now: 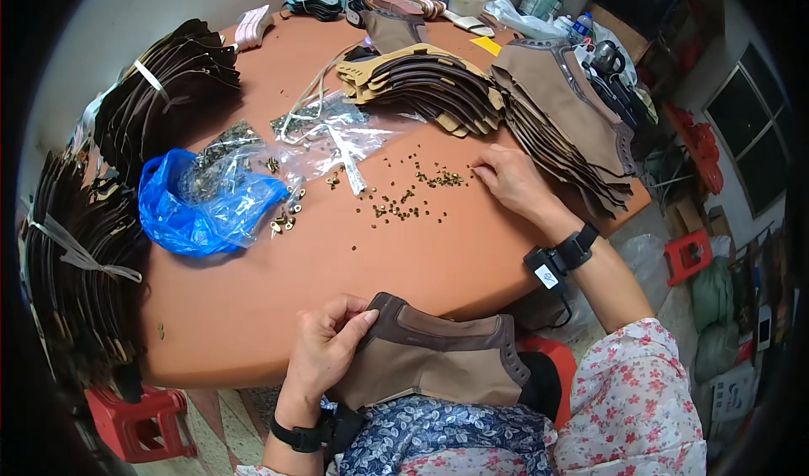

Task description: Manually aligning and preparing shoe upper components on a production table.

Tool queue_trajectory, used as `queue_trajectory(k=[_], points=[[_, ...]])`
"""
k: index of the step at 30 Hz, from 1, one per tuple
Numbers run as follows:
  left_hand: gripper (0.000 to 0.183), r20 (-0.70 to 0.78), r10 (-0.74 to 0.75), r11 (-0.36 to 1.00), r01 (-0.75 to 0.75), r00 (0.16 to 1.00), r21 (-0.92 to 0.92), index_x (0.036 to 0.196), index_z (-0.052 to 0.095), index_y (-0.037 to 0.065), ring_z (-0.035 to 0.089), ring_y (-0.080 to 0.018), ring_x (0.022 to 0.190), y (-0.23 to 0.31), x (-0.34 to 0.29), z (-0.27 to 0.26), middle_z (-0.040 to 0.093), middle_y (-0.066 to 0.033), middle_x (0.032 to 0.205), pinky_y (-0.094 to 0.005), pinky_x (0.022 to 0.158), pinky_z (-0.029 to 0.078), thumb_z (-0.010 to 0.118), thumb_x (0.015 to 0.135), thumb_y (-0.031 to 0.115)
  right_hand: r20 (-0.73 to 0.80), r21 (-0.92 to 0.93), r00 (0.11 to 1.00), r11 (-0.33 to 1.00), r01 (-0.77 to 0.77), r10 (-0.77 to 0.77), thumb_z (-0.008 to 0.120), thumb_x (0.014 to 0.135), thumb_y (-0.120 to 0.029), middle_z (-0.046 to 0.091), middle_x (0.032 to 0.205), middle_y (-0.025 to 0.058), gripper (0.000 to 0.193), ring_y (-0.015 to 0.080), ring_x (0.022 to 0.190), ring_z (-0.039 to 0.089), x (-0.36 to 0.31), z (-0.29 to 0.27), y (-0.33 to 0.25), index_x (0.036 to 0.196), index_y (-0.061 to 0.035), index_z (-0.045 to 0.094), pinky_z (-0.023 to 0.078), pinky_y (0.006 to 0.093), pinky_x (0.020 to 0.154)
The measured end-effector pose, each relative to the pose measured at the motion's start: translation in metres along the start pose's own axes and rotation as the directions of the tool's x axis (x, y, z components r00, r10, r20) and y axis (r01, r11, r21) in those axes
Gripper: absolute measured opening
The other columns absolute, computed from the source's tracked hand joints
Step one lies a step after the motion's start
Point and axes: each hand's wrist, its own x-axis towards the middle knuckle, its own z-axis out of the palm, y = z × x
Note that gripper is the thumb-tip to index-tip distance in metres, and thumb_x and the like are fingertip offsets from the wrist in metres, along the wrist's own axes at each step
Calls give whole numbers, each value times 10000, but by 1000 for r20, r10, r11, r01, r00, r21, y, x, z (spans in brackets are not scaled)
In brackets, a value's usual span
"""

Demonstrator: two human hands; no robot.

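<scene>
My left hand [324,345] pinches the top corner of a brown and tan shoe upper [451,362] between thumb and fingers. The upper lies across my lap at the table's near edge, its row of eyelet holes toward the right. Out on the table, my right hand [512,181] rests with its fingertips pinched together at the right end of a scatter of small brass-coloured eyelets [442,178]. Whatever is between those fingertips is too small to make out.
On the orange table [278,307], a blue plastic bag [173,215] and larger metal pieces [285,221] lie left of the eyelets. Tied stacks of dark pieces [160,88] line the left side. Tan shoe uppers [556,96] are stacked behind my right hand. Red stools [139,421] stand below.
</scene>
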Motion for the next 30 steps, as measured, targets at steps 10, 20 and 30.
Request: queue_trajectory(k=[10, 20, 30], points=[[100, 14, -27, 1000, 27, 1000, -3, 881, 676, -35, 572, -51, 625, 2, 0, 0, 655, -24, 666, -214, 572, 463, 652, 864, 61, 0, 53, 1000, 999, -11, 11, 600, 832, -60, 630, 894, 162, 116, 339, 832, 605, -6, 1, 2, 898, 14, 661, 477, 388, 748], [101, -2, -12, 1000, 12, 1000, -21, 876, 673, -39, 557, -43, 612, 0, 0, 1, 646, -18, 654, -209, 554, 451, 650, 862, 59, -21, 24, 1000, 1000, 2, -2, 625, 824, -98, 618, 876, 158, 138, 335, 805, 599, -10, 2, 1, 891, 15, 666, 476, 386, 738], [136, 9, 8, 999, -8, 1000, 42, 887, 669, -33, 555, -51, 632, 2, -1, -1, 640, -20, 673, -227, 571, 451, 645, 870, 100, -43, -201, 997, 978, 57, -67, 609, 816, -102, 566, 892, 161, 95, 367, 815, 583, -7, 10, -3, 829, -14, 576, 483, 454, 739]])
